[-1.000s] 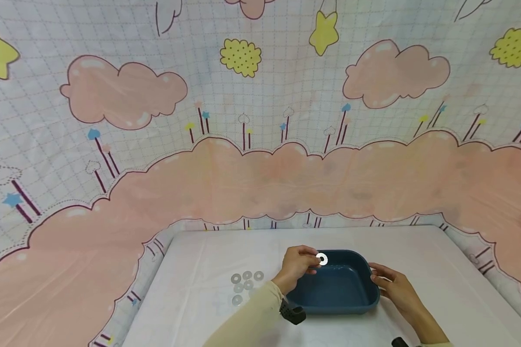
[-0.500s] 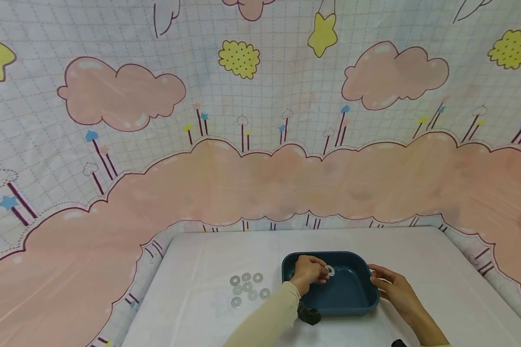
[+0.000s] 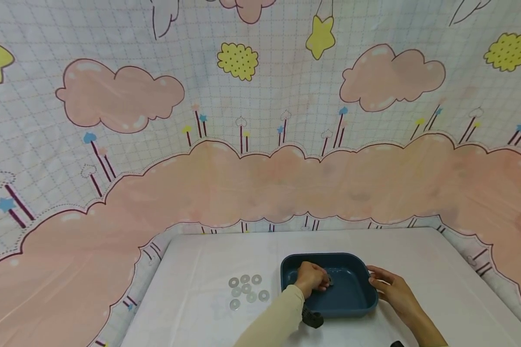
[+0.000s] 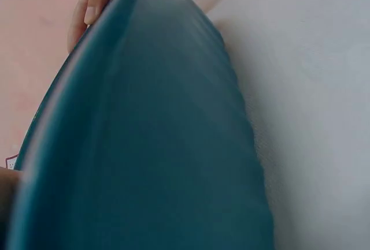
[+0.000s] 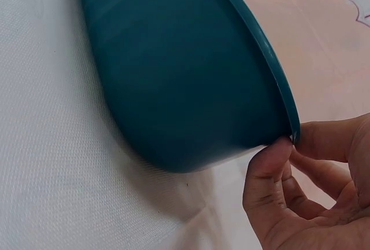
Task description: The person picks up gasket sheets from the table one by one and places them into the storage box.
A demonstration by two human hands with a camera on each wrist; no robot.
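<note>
My left hand [image 3: 311, 278] reaches down inside a dark blue plastic basin [image 3: 353, 291], near its left side. Its fingertips pinch a flat metal washer [image 3: 331, 281] low in the basin, and the hand partly covers it. My right hand [image 3: 392, 289] grips the right end of the basin's rim, and the right wrist view shows thumb and fingers pinching the rim [image 5: 272, 56]. The left wrist view is mostly filled by the basin's outer wall [image 4: 173, 129], which hides what the left hand holds. More flat washers [image 3: 249, 298] lie grouped on the white tabletop, left of the basin.
The basin stands on a white-covered table [image 3: 199, 270]. Behind the table hangs a patterned cloth [image 3: 260, 188] with clouds and stars, which also runs down both sides. A dark strap piece [image 3: 312, 318] sits at the left wrist, near the basin's front wall.
My left hand has moved from above the basin's back rim down into it, carrying the washer to near the bottom. The right hand stays at the rim, and the loose washers lie as before.
</note>
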